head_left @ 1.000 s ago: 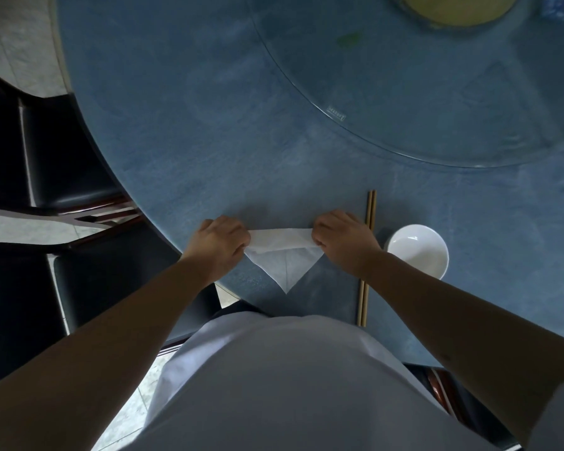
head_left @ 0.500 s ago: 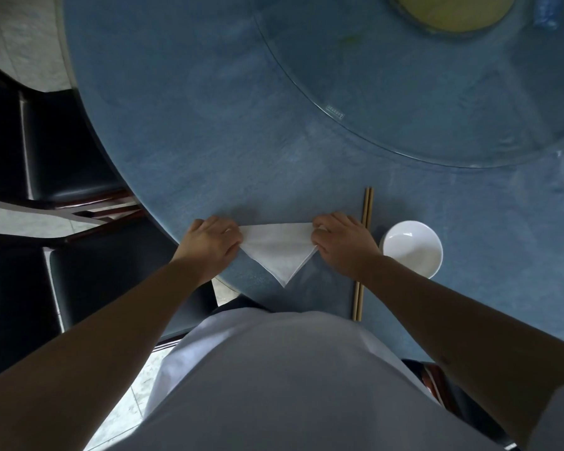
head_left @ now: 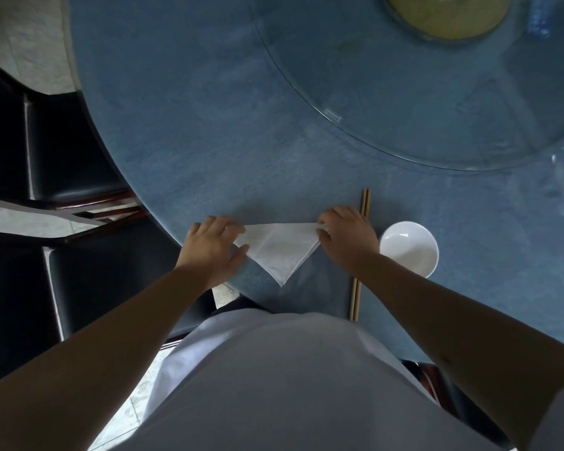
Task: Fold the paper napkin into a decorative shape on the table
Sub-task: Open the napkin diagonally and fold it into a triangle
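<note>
A white paper napkin [head_left: 279, 250] lies on the blue round table [head_left: 192, 151] as a flat triangle, its long edge away from me and its point toward my body. My left hand [head_left: 214, 245] rests on the napkin's left corner with fingers spread and pressing down. My right hand [head_left: 347, 237] pinches the right corner between thumb and fingers. Both corners are partly hidden under the fingers.
A pair of wooden chopsticks [head_left: 360, 255] lies just right of my right hand, and a white bowl [head_left: 409, 249] sits beyond them. A glass turntable [head_left: 437, 92] covers the table's far right. Dark chairs [head_left: 79, 157] stand at the left, off the table edge.
The rolled band along the napkin's far edge has flattened into a plain triangle. My left hand has opened from a fist to spread fingers; my right hand now pinches only the corner tip.
</note>
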`<state>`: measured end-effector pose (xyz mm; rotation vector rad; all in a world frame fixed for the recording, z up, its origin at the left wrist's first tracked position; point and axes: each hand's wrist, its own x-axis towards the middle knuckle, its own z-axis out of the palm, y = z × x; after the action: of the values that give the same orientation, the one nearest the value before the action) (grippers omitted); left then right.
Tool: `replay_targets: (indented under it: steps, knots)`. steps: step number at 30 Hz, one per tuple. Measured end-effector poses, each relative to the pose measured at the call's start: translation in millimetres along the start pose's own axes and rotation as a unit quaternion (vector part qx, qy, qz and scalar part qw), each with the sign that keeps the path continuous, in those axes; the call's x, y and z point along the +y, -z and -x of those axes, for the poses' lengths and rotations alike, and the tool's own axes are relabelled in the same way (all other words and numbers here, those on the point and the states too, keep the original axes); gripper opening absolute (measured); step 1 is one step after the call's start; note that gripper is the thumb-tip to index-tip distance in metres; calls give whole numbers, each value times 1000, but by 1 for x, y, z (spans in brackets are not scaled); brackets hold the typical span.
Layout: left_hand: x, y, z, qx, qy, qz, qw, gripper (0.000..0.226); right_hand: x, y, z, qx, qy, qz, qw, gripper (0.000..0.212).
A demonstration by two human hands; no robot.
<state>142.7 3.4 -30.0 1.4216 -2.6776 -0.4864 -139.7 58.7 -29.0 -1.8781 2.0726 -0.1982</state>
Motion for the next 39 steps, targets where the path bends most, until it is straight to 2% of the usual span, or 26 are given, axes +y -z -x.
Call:
replay_targets:
  steps: [3, 6, 8, 10, 12, 14, 19, 25, 29, 31, 36, 39]
  knots:
    - [20, -7, -1, 7, -22, -8, 1000, 46, -9, -5, 1, 0, 18, 2, 1000, 10]
    - [38, -22, -2, -32, -15, -15, 999, 59, -22, -12, 6, 13, 102, 26, 994, 6]
    - [45, -33, -1, -74, 1, -31, 997, 68, -25, -16, 8, 5, 154, 56, 986, 15]
    - [46, -42, 2, -100, 5, -48, 994, 71, -24, -20, 13, -34, 170, 77, 982, 34]
    - [43, -47, 6, -106, 7, -65, 992, 73, -21, -24, 23, -74, 153, 101, 980, 57]
    - [41, -49, 7, -103, 14, -74, 992, 76, -17, -27, 36, -93, 110, 115, 983, 70]
    - [40, -48, 6, -105, 49, -60, 991, 92, -11, -33, 49, -123, 31, 116, 985, 81]
    - [35, -43, 10, -125, 56, -66, 988, 108, -18, -39, 52, -110, -31, 93, 989, 91]
    - [39, -42, 7, -144, 81, -75, 983, 114, -24, -40, 51, -102, -96, 68, 988, 92]
    - [47, -44, 7, -139, 89, -75, 983, 113, -30, -38, 48, -84, -98, 50, 990, 90]
    - [62, -49, 8, -130, 71, -57, 987, 92, -45, -34, 29, -39, -10, -32, 999, 70]
    - [60, -51, 12, -126, 56, -37, 990, 87, -50, -39, 21, -79, 35, -11, 996, 70]
